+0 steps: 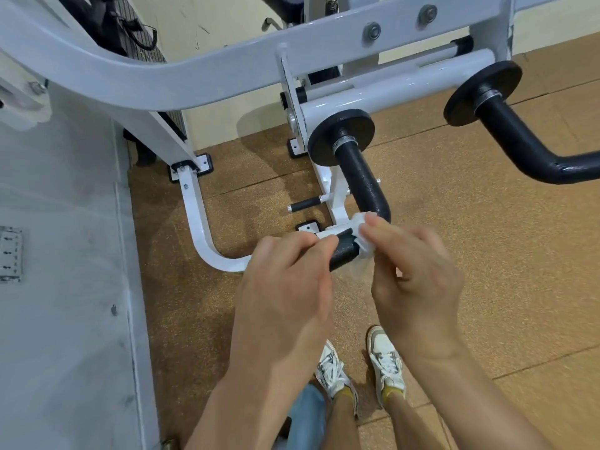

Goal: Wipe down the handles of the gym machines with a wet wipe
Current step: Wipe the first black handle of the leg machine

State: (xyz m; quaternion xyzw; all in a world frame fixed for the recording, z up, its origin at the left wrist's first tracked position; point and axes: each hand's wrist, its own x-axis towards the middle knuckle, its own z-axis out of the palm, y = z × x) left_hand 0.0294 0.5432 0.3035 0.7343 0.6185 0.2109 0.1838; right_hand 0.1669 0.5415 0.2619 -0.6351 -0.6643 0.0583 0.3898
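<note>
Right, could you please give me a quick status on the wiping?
Left grip holds black textured curved handle at its end. Right grip pinches white wet wipe around it. Nothing blocking.

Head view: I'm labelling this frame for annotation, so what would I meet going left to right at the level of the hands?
Grey side panel → white curved steel tube → left hand → black textured handle → white wet wipe → right hand → tan speckled floor.

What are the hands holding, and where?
The left hand grips the black handle at its free end; the right hand pinches the wet wipe against that handle, near its bend.
</note>
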